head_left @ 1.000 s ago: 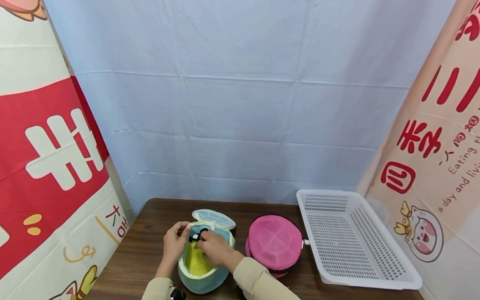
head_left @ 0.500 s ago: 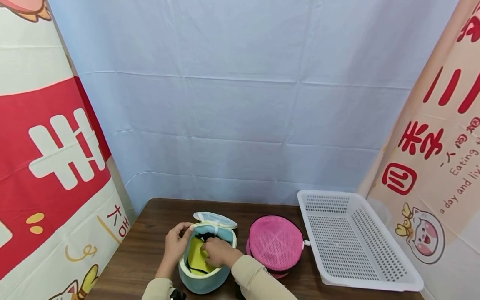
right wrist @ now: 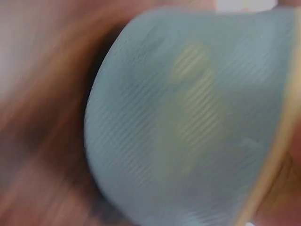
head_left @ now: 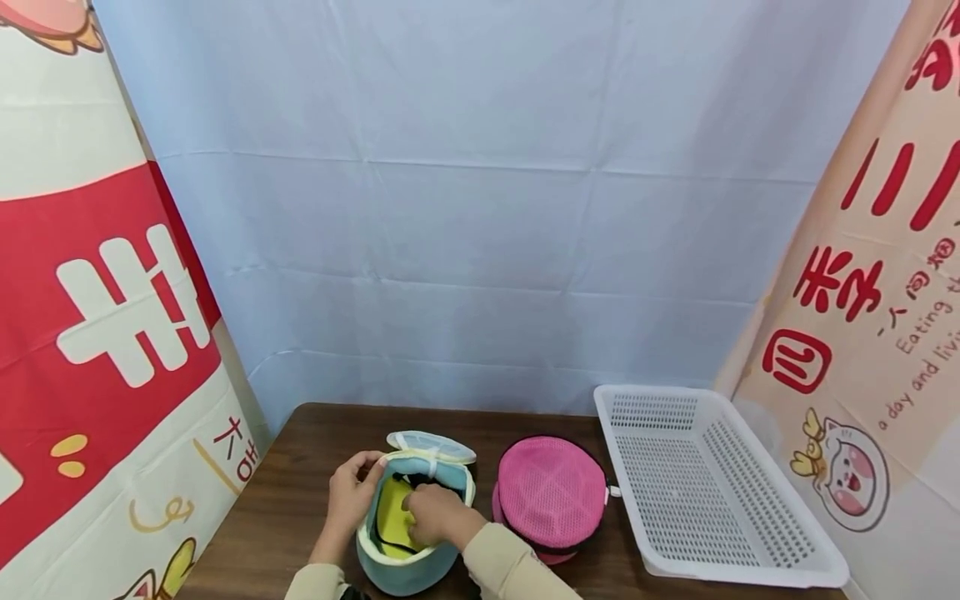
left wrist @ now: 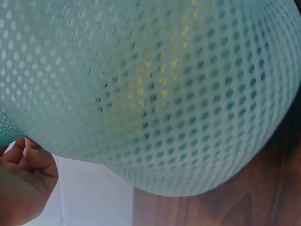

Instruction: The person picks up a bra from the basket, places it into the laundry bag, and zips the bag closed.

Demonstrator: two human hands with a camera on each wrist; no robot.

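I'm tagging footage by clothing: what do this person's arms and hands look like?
Both arms are in long, pale beige sleeves: the left sleeve and right sleeve end near the wrists. The left hand and right hand wear no gloves. A small black item shows beside the left sleeve, too cut off to identify.

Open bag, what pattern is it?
The bag has rows of small holes, clearest in the left wrist view.

Teal dotted-mesh bag (head_left: 405, 577), yellow-green item (head_left: 393, 510), pink mesh pouch (head_left: 551, 490)
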